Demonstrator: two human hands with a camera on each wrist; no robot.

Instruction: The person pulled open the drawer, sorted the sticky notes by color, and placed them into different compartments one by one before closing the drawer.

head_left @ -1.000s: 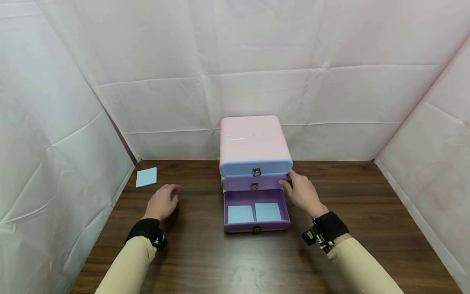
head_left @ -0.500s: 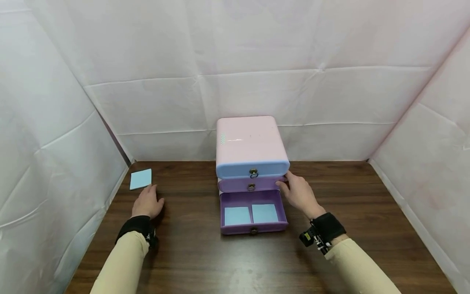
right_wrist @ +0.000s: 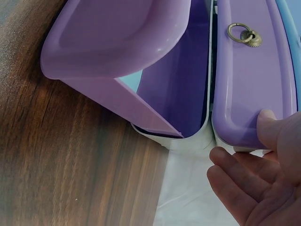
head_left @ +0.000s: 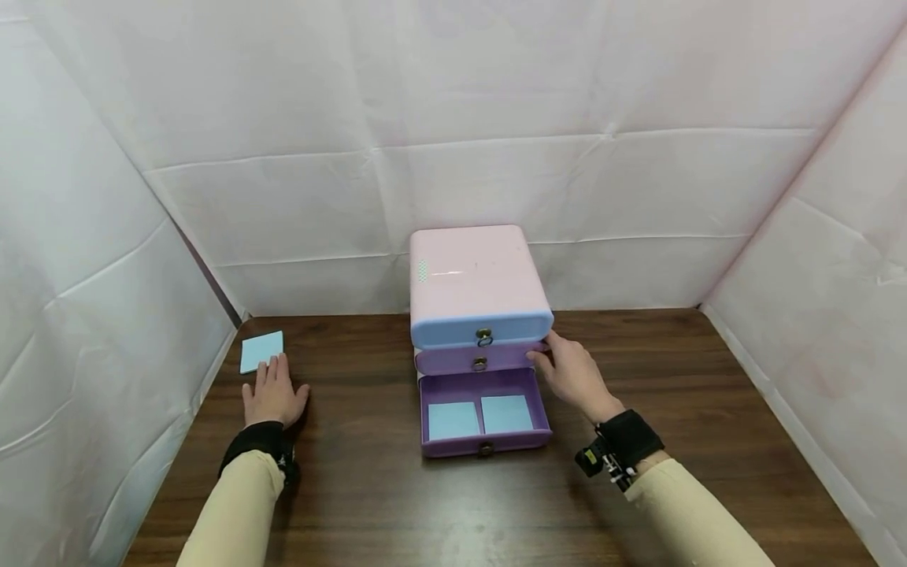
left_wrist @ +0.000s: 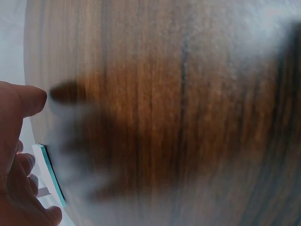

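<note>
Now my left hand (head_left: 272, 394) lies flat on the bench (head_left: 368, 488), fingertips at the blue notepad (head_left: 260, 351). Right hand (head_left: 572, 376), fingers relaxed, thumb touching the middle drawer (head_left: 478, 361) corner.

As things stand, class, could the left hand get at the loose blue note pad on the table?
Probably yes: the left hand lies flat with fingertips at the blue pad's near edge, nothing between them.

The dark brown wood-grain desk (head_left: 368, 488) carries a small pink plastic drawer cabinet (head_left: 473, 276) at its middle back. A light blue square paper pad (head_left: 260, 351) lies flat near the far left corner, with the left hand (head_left: 272, 394) resting flat just beside it.
</note>
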